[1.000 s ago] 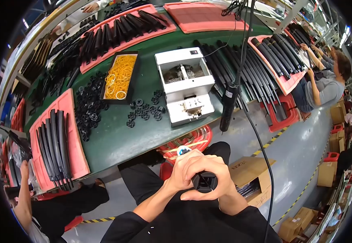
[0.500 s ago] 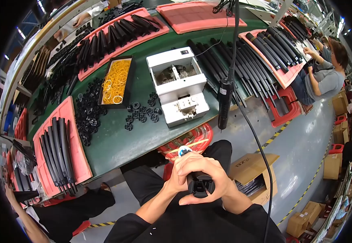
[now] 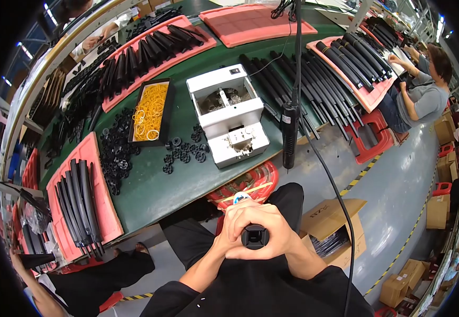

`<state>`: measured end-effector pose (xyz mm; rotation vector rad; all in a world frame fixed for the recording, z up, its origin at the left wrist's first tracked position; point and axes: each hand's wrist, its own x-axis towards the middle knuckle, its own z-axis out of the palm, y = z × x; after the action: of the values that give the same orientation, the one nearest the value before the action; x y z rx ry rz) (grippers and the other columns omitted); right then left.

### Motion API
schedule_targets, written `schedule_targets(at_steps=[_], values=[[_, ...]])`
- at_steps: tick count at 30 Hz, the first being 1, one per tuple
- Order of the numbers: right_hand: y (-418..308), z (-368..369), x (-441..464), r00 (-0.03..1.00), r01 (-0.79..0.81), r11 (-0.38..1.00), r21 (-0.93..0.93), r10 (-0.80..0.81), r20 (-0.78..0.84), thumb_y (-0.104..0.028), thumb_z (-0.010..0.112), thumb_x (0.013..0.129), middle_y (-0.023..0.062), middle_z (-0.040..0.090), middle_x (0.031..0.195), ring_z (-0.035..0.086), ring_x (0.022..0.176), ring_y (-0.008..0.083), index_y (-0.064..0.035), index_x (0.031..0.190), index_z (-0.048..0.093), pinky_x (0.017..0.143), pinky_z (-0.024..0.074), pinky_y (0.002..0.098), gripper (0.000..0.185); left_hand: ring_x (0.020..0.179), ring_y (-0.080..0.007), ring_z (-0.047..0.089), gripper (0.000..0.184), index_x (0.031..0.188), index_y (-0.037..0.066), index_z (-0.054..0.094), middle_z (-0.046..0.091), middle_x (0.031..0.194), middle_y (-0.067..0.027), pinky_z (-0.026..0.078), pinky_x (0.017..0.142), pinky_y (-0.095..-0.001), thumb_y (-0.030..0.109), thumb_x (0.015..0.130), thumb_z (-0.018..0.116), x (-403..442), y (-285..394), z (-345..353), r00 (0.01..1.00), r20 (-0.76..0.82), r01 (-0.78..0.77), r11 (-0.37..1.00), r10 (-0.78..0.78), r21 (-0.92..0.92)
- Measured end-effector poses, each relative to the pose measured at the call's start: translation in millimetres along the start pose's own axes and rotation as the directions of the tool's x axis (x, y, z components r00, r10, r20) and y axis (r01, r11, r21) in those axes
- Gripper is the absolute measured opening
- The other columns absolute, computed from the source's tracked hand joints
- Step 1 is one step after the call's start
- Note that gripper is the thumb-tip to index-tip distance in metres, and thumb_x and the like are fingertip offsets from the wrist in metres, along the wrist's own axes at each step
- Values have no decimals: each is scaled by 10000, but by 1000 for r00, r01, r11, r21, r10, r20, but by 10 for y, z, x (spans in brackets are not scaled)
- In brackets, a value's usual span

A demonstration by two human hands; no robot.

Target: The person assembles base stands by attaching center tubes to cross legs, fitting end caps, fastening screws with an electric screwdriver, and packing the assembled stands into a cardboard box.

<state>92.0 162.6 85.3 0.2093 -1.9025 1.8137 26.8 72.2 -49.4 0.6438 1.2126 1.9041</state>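
Note:
A black tube (image 3: 255,236) points its open end up at the camera, in front of my lap. Around it curls my right hand (image 3: 274,232), thumb and fingers forming a ring. My left hand (image 3: 231,224) is closed at the tube's left side, its fingers overlapped by the right ones. A small blue and white item (image 3: 241,197) shows just beyond my knuckles; its lower part is hidden. Inside the tube's mouth is a square dark opening. Both hands are in front of the green table's edge.
On the green table (image 3: 150,195) stand a white machine (image 3: 229,119) and a box of yellow bands (image 3: 152,111). Black tubes lie on pink trays (image 3: 108,203). A corded black tool (image 3: 288,134) hangs near the edge. An open carton (image 3: 340,232) is right; co-workers (image 3: 425,98) sit nearby.
The view has shifted slightly. The tube's open end has moved a little left and now faces the camera more squarely, still held in both hands.

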Motion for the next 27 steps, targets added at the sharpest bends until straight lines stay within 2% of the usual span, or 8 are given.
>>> schedule_targets(at_steps=[2, 7, 13, 17, 23, 24, 25, 27], values=[[-65, 32, 32, 994, -93, 993, 72, 97, -43, 39, 872, 657, 50, 683, 799, 641, 720, 215, -57, 887, 621, 749, 523, 331, 354, 611, -171, 506, 189, 752, 119, 590, 569, 692, 4, 431, 683, -227, 16, 736, 749, 31, -72, 47, 1000, -10, 25, 1000, -25, -19], [26, 85, 30, 997, -21, 999, -25, 20, -70, -37, 837, 708, 8, 629, 719, 555, 628, 193, -94, 767, 590, 724, 458, 299, 260, 594, -158, 493, 210, 724, 134, 579, 556, 664, 19, 422, 683, -212, 16, 738, 752, -6, -145, -53, 996, -36, 82, 994, -85, -70], [138, 154, 6, 987, -6, 998, -70, -5, -158, -1, 795, 710, 5, 607, 686, 541, 605, 200, -101, 743, 581, 725, 452, 300, 239, 573, -142, 476, 240, 691, 152, 565, 540, 629, 38, 411, 682, -193, 15, 739, 756, 79, -272, -64, 988, -55, 139, 982, -148, -131], [116, 89, 100, 989, 93, 992, -80, -101, -109, 120, 741, 675, 50, 608, 656, 549, 557, 225, -62, 733, 573, 605, 486, 321, 254, 559, -132, 465, 262, 669, 164, 556, 529, 606, 50, 404, 682, -181, 15, 741, 759, 1, -444, -113, 982, -35, 174, 969, -183, -178], [282, 30, 90, 990, -2, 995, -96, -12, -139, 84, 745, 658, 58, 603, 646, 543, 552, 223, -65, 724, 571, 597, 482, 300, 239, 542, -119, 452, 291, 641, 178, 545, 516, 578, 65, 395, 681, -165, 14, 742, 763, 42, -668, -156, 958, -75, 249, 936, -275, -249], [448, -12, 92, 986, 19, 995, -102, -36, -162, 74, 748, 652, 60, 606, 646, 545, 553, 221, -65, 724, 571, 596, 481, 294, 236, 570, -120, 472, 255, 677, 173, 561, 538, 610, 53, 403, 696, -170, 23, 747, 755, 152, -605, 52, 994, -38, 54, 772, -101, -633], [631, -45, 84, 981, 42, 993, -107, -62, -185, 64, 750, 647, 61, 608, 647, 546, 554, 219, -65, 724, 572, 596, 480, 288, 233, 598, -121, 493, 222, 712, 168, 577, 560, 643, 41, 412, 712, -175, 31, 751, 746, 284, -519, 294, 993, -84, -113, 436, 86, -893], [773, 26, -32, 963, 66, 992, -111, -92, -252, 44, 755, 637, 65, 612, 649, 549, 555, 214, -65, 724, 574, 594, 477, 276, 229, 654, -122, 534, 165, 783, 158, 609, 605, 708, 17, 428, 742, -185, 49, 761, 730, 265, -387, 594, 877, -370, -217, -435, 307, -874]])
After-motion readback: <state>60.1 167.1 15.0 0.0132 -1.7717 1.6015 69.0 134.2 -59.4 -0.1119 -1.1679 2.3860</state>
